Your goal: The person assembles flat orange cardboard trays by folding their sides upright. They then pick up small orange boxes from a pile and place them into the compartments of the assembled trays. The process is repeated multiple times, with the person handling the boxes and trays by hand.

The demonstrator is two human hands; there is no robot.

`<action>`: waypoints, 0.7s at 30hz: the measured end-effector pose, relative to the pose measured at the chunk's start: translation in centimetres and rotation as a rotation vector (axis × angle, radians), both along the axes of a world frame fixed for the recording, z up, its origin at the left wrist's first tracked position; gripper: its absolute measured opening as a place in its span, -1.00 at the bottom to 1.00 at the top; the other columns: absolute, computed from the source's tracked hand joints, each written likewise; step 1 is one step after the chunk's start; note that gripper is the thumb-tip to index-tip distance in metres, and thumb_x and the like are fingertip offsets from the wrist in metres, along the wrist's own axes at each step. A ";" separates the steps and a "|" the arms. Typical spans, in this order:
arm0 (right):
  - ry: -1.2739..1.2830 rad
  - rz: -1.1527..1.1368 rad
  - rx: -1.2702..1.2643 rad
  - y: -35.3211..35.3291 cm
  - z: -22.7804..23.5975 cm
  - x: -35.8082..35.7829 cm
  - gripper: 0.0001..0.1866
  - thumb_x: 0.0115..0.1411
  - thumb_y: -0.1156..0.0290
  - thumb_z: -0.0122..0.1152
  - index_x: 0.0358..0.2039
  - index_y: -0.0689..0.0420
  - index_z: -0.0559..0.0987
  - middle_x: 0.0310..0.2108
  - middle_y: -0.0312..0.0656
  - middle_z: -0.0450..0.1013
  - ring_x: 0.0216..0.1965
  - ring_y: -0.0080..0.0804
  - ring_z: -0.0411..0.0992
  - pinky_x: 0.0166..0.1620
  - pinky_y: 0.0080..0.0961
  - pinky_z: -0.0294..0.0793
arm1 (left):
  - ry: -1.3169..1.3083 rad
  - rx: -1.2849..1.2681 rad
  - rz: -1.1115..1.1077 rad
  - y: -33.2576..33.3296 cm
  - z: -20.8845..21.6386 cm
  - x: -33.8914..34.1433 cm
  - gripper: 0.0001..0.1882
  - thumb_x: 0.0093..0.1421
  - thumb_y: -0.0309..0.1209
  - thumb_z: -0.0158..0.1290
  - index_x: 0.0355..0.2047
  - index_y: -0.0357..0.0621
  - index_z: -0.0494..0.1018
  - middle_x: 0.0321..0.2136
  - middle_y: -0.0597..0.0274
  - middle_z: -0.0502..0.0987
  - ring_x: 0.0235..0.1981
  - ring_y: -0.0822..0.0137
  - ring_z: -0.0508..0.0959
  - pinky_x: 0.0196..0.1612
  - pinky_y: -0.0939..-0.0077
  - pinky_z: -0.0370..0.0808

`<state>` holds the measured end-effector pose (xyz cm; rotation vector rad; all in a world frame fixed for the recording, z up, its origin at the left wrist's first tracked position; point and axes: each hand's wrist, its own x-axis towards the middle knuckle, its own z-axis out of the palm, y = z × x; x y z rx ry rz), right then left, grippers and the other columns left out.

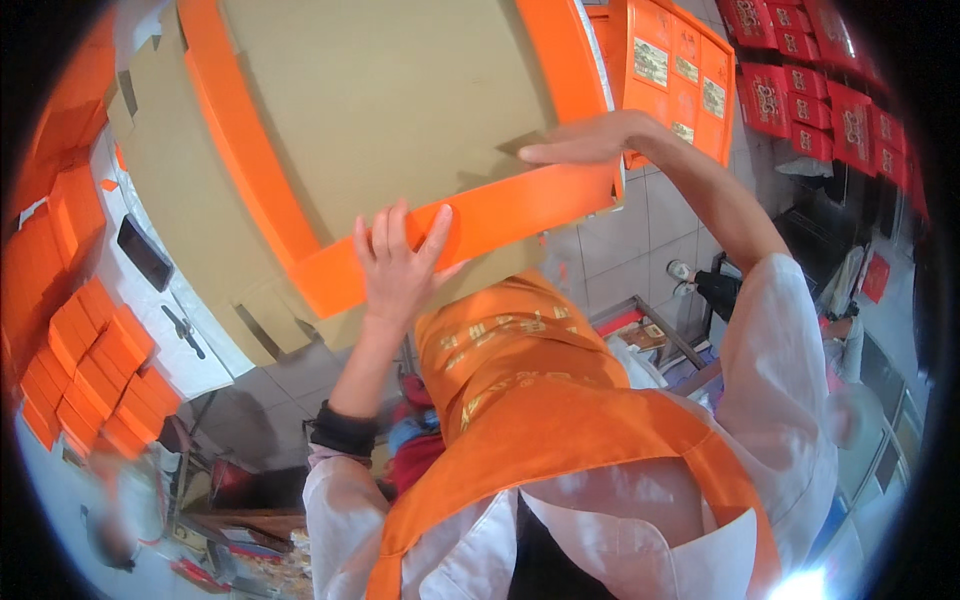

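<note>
A large shallow box or lid (400,90) lies before me, its broad middle grey-brown board and its edges orange. Along its near side runs a raised orange wall (500,210). My left hand (400,260) rests on this wall toward its left end, fingers spread and pointing away from me. At the right end my right hand (585,140) lies flat along the top of the wall, fingers stretched toward the left and thumb hidden. Neither hand is closed round anything. Beneath the box, brown cardboard (190,230) sticks out on the left.
On the white table (215,372) at left lie a dark phone (145,252) and a black tool (183,332), perhaps scissors. Orange boxes (85,350) are stacked beyond them. An orange tray with pictures (680,80) stands at right, near red boxes (800,100). A person's shoe (682,272) shows on the tiles.
</note>
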<state>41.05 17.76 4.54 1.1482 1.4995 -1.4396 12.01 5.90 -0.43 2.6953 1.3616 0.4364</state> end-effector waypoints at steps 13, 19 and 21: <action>0.359 -0.282 -0.426 -0.2 -2.0 0.1 -0.14 0.13 -0.33 -0.35 0.14 0.19 0.20 0.15 -0.13 0.14 0.13 -0.32 0.14 0.10 -0.41 0.21 | 0.041 0.050 0.008 0.0 -0.5 0.1 -0.17 -0.26 0.21 0.15 0.07 0.29 0.25 0.01 -0.08 0.19 0.03 0.01 0.17 0.16 -0.09 -0.04; 0.301 -0.447 -0.676 0.6 -4.5 -0.3 -0.04 0.04 -0.40 -0.26 0.20 0.18 0.11 0.23 -0.20 0.01 0.17 -0.40 0.09 0.15 -0.49 0.17 | 0.012 -0.220 -0.024 0.9 0.8 0.7 -0.10 -0.24 0.11 0.21 0.14 0.20 0.18 0.12 -0.06 0.13 0.14 0.03 0.14 0.17 -0.15 -0.07; 0.153 -0.319 -0.521 1.5 -3.1 -1.8 -0.12 0.13 -0.33 -0.39 0.22 0.15 0.06 0.27 -0.22 -0.08 0.21 -0.33 0.02 0.18 -0.43 0.11 | 0.007 -0.277 -0.029 1.2 0.9 0.6 -0.08 -0.23 0.08 0.22 0.15 0.13 0.16 0.15 0.00 0.12 0.18 0.07 0.12 0.16 -0.17 -0.07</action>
